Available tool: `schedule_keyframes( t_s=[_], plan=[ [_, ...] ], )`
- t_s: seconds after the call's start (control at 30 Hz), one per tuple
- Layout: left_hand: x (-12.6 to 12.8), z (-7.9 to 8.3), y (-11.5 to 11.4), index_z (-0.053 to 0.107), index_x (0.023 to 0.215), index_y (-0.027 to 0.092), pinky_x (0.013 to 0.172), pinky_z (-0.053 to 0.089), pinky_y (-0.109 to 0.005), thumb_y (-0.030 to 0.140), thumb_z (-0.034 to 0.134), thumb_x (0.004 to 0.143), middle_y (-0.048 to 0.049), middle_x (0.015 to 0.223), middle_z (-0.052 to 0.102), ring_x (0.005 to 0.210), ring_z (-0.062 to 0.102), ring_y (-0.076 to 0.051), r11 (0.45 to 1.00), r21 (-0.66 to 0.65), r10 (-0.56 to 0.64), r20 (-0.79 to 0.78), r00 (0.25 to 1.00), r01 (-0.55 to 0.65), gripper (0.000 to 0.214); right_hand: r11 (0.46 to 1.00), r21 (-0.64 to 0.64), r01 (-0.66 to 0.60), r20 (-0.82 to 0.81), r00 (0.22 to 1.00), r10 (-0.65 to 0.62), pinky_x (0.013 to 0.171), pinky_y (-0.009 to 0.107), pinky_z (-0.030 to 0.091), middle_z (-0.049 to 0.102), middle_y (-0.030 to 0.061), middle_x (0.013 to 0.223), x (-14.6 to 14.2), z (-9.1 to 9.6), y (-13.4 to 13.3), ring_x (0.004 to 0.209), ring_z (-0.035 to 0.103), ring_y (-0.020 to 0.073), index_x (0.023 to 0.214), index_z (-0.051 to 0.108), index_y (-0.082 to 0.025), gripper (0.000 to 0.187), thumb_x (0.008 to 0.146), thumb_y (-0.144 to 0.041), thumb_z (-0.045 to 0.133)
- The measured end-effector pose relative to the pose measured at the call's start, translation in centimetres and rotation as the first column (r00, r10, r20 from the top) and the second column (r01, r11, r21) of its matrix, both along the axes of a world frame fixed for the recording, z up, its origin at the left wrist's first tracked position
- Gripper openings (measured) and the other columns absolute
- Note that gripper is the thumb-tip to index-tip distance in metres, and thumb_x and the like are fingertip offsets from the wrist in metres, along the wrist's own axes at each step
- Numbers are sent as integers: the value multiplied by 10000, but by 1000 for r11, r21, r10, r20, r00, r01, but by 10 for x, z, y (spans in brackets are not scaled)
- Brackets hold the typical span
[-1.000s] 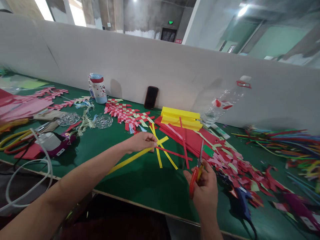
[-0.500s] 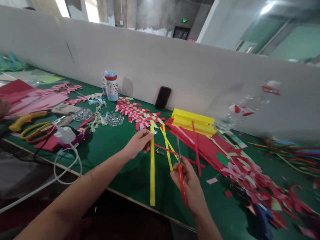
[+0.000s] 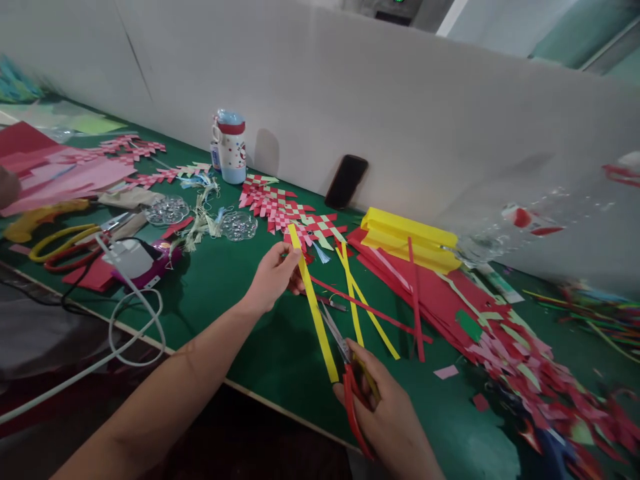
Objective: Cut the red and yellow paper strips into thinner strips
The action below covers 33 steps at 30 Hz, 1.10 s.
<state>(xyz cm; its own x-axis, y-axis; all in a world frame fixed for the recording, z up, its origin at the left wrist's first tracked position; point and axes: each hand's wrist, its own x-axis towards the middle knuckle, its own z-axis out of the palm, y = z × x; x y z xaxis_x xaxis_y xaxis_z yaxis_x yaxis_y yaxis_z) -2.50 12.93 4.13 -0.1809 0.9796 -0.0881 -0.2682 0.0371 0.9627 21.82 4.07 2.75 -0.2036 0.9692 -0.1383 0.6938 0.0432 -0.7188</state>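
My left hand (image 3: 277, 277) pinches a yellow paper strip (image 3: 319, 320) near its top end. The strip slants down to the right over the green table. In my right hand (image 3: 387, 403) is a pair of scissors (image 3: 349, 380) with red and yellow handles, blades slightly parted and pointing up-left beside the strip. The strip's lower end is close to my right thumb; whether they touch I cannot tell. Beyond the scissors lie two crossed yellow paper strips (image 3: 354, 307) and a long thin red strip (image 3: 370, 310).
Woven paper pieces (image 3: 280, 207) lie behind my left hand. A phone (image 3: 346, 181) and a cup (image 3: 231, 150) stand by the partition. Folded yellow paper (image 3: 410, 233) rests on red sheets (image 3: 440, 303), with paper scraps (image 3: 545, 380) at right. A cable (image 3: 133, 360) crosses the left table edge.
The yellow strip has swung from upright to slanting, its lower end now further right. The scissors have turned and moved down, their blades now beside it. The view has tilted downward.
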Motion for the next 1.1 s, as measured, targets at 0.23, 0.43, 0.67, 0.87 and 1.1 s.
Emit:
schedule_keyframes(
  t_s=[0.23, 0.43, 0.67, 0.87, 1.1],
  plan=[
    [5, 1, -4, 442, 847, 212, 368, 450, -168, 450, 561, 883, 50, 558, 588, 427, 599, -101, 1000, 13, -21, 2, 1000, 21, 269, 999, -32, -15, 8, 1000, 15, 765, 286, 553, 663, 57, 1193, -11, 0, 4, 934, 665, 208, 1332, 554, -267, 607, 754, -426, 654],
    [7, 0, -5, 441, 849, 214, 368, 451, -166, 453, 567, 882, 57, 549, 577, 421, 590, -96, 999, 25, -35, 15, 999, 35, 272, 1000, 8, -3, 51, 999, 3, 756, 302, 561, 683, 56, 1154, -15, 3, 5, 915, 676, 216, 1304, 582, -264, 595, 743, -446, 659],
    [9, 2, -5, 440, 855, 213, 378, 460, -167, 446, 574, 881, 62, 551, 575, 422, 588, -92, 999, 36, -40, 37, 998, 39, 271, 1000, 14, -13, 35, 999, 13, 861, 308, 544, 672, 50, 1204, -17, 2, 6, 1026, 663, 219, 1303, 583, -262, 585, 753, -447, 655],
    [9, 2, -5, 444, 859, 213, 382, 463, -171, 454, 581, 875, 59, 551, 576, 422, 588, -94, 999, 34, -40, 58, 997, 38, 278, 1000, 17, -3, 29, 1000, 3, 876, 314, 546, 663, 48, 1239, -18, 2, 4, 1071, 655, 230, 1298, 585, -259, 592, 746, -458, 663],
    [9, 2, -6, 442, 856, 213, 382, 463, -169, 466, 593, 862, 62, 562, 578, 425, 590, -92, 999, 33, -40, 77, 996, 37, 296, 999, 39, 4, 16, 1000, -5, 902, 331, 541, 664, 36, 1244, -17, -1, 4, 1084, 652, 234, 1297, 589, -278, 579, 748, -439, 672]
  ],
)
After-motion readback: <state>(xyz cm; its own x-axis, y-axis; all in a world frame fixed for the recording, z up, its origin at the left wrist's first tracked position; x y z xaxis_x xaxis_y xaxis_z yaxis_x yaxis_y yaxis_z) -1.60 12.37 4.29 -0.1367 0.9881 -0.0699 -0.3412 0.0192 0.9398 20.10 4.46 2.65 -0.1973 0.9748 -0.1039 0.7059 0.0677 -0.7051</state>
